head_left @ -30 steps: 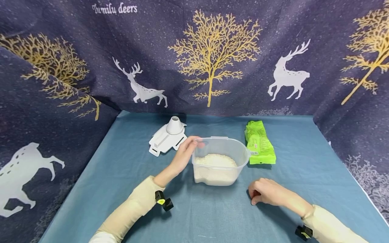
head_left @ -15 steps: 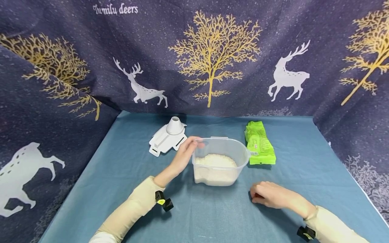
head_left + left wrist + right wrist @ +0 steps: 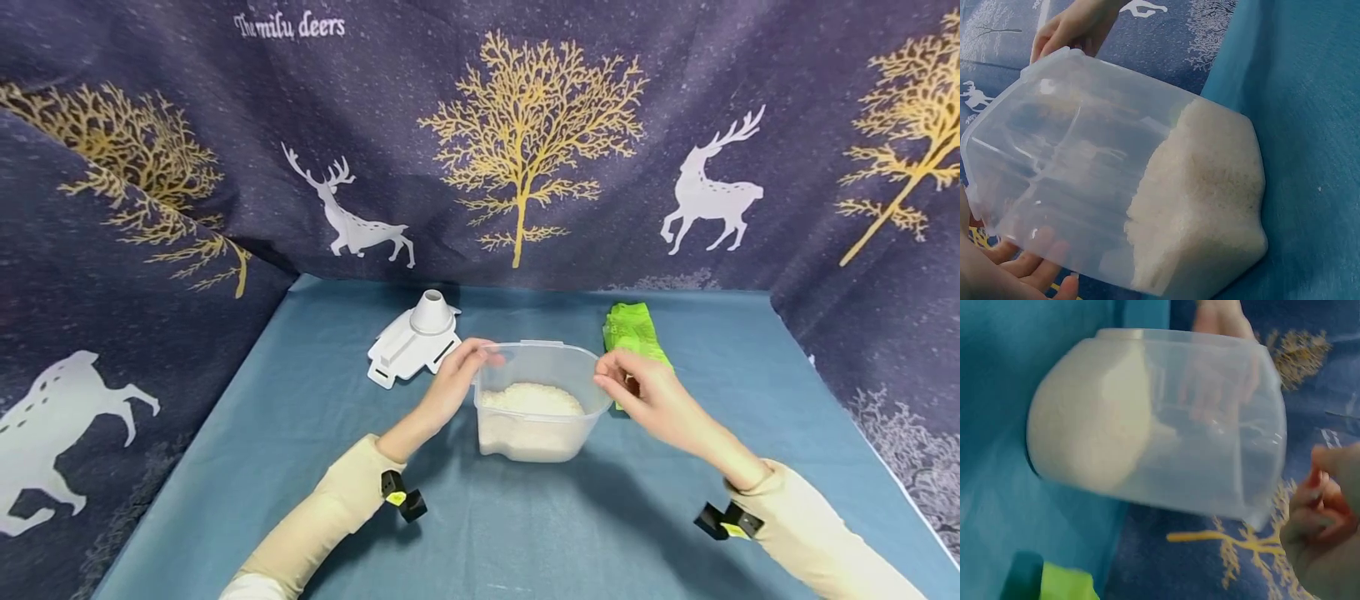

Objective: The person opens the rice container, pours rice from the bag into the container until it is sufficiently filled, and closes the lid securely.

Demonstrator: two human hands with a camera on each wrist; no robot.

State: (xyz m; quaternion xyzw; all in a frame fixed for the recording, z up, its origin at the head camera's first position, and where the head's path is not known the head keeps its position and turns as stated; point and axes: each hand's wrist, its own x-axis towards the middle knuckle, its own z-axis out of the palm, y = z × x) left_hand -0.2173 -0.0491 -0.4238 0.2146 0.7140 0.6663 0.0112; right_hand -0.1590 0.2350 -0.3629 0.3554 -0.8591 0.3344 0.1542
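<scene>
A clear plastic container (image 3: pixel 536 437), partly filled with white rice (image 3: pixel 532 400), stands upright on the table. My left hand (image 3: pixel 450 385) holds its left side near the rim, and the fingers show through the wall. At the right end of the rim is my right hand (image 3: pixel 645 387), raised above the table, its fingers curled and thumb near the fingertips. The right wrist view shows a small gap between this hand (image 3: pixel 1329 519) and the container (image 3: pixel 1210 425). Nothing is visible in its fingers. Behind it lies a bright green bag (image 3: pixel 632 325), partly hidden by the hand.
A white plastic lid-like piece (image 3: pixel 401 350) with a cone-shaped spout lies at the back left, just beyond my left hand. Blue cloth (image 3: pixel 495 542) covers the table. A dark curtain (image 3: pixel 585 250) with deer and trees hangs behind it.
My right hand has risen from the table in front of the bag and moved forward to the container's right rim. The left hand and the container have stayed in place.
</scene>
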